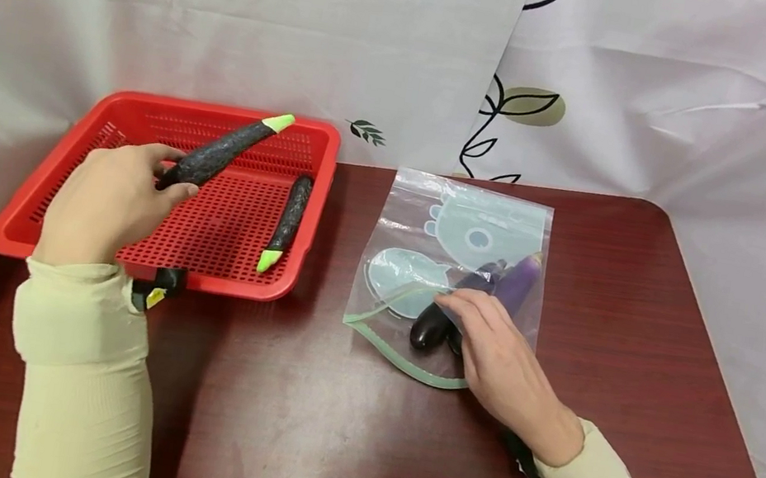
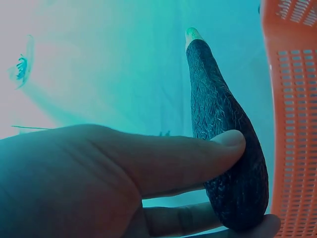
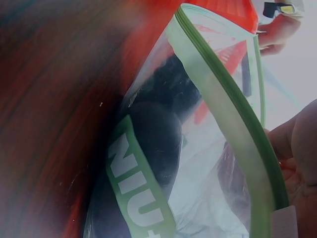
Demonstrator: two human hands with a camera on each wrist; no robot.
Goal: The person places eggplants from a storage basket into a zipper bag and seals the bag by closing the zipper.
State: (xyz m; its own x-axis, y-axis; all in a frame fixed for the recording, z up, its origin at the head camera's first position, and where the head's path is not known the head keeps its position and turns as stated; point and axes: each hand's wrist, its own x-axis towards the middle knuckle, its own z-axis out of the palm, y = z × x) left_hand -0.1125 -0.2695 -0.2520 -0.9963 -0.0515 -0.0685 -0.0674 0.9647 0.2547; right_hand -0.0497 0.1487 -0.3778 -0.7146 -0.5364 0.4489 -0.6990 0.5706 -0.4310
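Note:
My left hand (image 1: pixel 108 191) grips a dark, wrinkled cucumber (image 1: pixel 227 152) by its thick end, above the red basket (image 1: pixel 308 260). The cucumber's light green tip points up and to the right. In the left wrist view the thumb presses across the cucumber (image 2: pixel 223 114). A second dark cucumber (image 1: pixel 292 212) lies in the basket. My right hand (image 1: pixel 509 368) pinches the rim of a clear zip bag (image 1: pixel 401 217), whose green-edged mouth (image 3: pixel 233 106) stands apart toward me. Inside the bag are dark eggplants (image 1: pixel 431 328) and a purple eggplant (image 1: pixel 519 281), partly hidden by the hand.
The dark red wooden table (image 1: pixel 294 417) carries the basket at left and the bag right of centre. White sheeting (image 1: pixel 274 21) with leaf prints hangs behind the table and along its sides. A black wrist strap (image 1: pixel 169 280) shows beside the left sleeve.

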